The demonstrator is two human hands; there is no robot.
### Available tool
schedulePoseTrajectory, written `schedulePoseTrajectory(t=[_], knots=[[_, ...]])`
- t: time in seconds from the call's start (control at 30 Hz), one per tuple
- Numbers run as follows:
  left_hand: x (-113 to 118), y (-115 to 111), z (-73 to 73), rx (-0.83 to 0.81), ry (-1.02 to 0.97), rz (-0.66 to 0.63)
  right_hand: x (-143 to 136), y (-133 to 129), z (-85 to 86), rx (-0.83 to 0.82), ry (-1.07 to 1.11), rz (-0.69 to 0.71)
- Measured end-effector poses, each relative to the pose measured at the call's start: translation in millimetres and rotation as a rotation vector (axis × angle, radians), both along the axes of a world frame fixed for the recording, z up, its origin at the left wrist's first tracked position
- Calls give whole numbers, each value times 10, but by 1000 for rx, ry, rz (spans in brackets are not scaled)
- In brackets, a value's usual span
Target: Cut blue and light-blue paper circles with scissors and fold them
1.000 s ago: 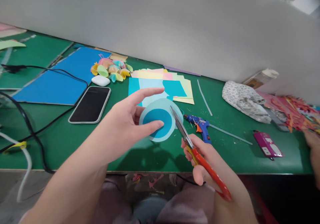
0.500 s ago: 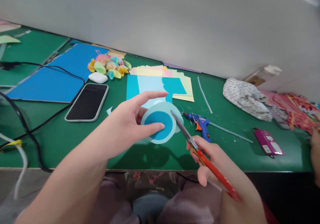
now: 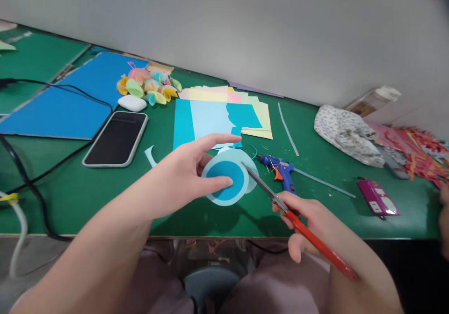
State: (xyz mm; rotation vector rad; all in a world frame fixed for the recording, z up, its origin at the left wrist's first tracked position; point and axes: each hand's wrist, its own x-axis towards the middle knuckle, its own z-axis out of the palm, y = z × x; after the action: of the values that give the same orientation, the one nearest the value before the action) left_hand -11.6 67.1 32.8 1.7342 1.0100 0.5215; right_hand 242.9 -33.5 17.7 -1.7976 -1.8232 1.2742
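My left hand (image 3: 196,169) grips a round paper piece, a teal paper disc (image 3: 224,172) lying on a larger pale blue paper circle (image 3: 224,200), with the thumb pressed on the teal. Scissors (image 3: 319,244) with red handles are in my right hand (image 3: 301,215). Their blade tips meet the right edge of the pale blue circle, where another pale flap of paper (image 3: 253,176) sticks out. Behind my left hand lie teal and light blue paper sheets (image 3: 208,117). The fingers of my right hand partly hide the scissor handles.
A blue glue gun (image 3: 282,169) with a glue stick lies right of the paper. A phone (image 3: 117,138), paper petals (image 3: 150,84) and a blue board (image 3: 70,98) are left. A purple power strip (image 3: 377,199), a patterned cloth (image 3: 347,134) and another person's hand (image 3: 445,220) are right.
My right hand and the scissors have shifted slightly right and down. The view has moved a little, and more of a pale paper strip shows beside my left wrist.
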Motion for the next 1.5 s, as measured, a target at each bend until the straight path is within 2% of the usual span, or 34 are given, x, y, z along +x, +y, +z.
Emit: schedulePoseTrajectory(t=[0.1,0.37,0.43,0.57,0.67,0.8,0.93,1.0,1.2,1.33,1.5], knots=[[18,11,-23,-10,12,-15,52,-4,-12,10,-24,4],[37,40,-78,-28,75,-52,146,9,1,-140,4,-11],[46,37,-79,-26,72,-58,151,0,-14,-205,106,-72],[73,19,-80,-28,68,-74,96,-17,-46,-435,320,-306],[104,6,-83,-49,51,-74,25,-8,-104,-482,374,-420],[153,-17,-69,-93,36,-70,-40,38,-188,-369,345,-394],[191,-40,-45,-125,10,-72,-55,85,-151,-300,272,-291],[197,-44,-41,-117,16,-71,-56,81,-114,-327,291,-281],[191,-36,-34,-91,78,-110,-52,-15,-95,-545,405,-446],[212,-51,-13,-86,85,-117,-31,-21,-91,-558,391,-468],[230,-74,12,-77,75,-131,-14,10,2,-602,424,-463]])
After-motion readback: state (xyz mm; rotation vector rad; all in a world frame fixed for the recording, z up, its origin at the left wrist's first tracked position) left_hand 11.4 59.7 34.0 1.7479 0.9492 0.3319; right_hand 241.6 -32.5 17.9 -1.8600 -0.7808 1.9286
